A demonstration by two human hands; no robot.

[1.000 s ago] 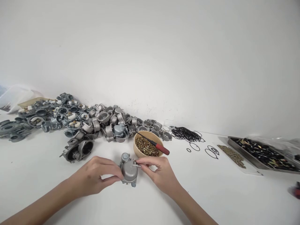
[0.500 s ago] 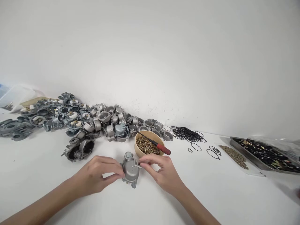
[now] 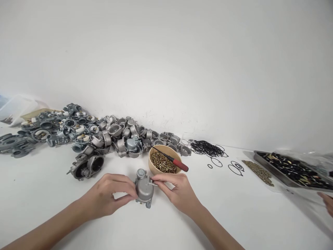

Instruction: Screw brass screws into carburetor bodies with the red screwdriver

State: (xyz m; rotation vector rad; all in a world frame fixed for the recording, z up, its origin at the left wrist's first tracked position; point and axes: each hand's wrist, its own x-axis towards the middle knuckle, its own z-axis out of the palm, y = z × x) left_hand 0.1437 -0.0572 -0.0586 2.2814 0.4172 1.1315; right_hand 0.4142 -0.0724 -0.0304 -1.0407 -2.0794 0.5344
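Note:
A grey metal carburetor [image 3: 144, 190] stands on the white table with its rounded float bowl facing up. My left hand [image 3: 108, 194] grips its left side between thumb and fingertips. On the other side, the thumb and index finger of my right hand [image 3: 179, 191] are closed at the small side pipe of the bowl. Whether a tiny part is also between those fingers, I cannot tell. Just behind sits a tan bowl [image 3: 153, 168] full of brass-coloured screws [image 3: 162, 162]. A screwdriver [image 3: 179, 164] with a red and black handle lies across its rim.
Carburetor bodies [image 3: 70, 123] and float bowls [image 3: 125, 133] are heaped along the wall, with one carburetor body [image 3: 85, 166] nearer. To the right lie black rubber rings [image 3: 206, 148], small brass parts [image 3: 258, 172] and a metal tray [image 3: 282, 173]. Another person's hand [image 3: 327, 203] shows at the right edge.
The other person's hand has come further into view at the right edge. The sheet under the small brass parts looks shifted. My hands and the carburetor stay nearly the same.

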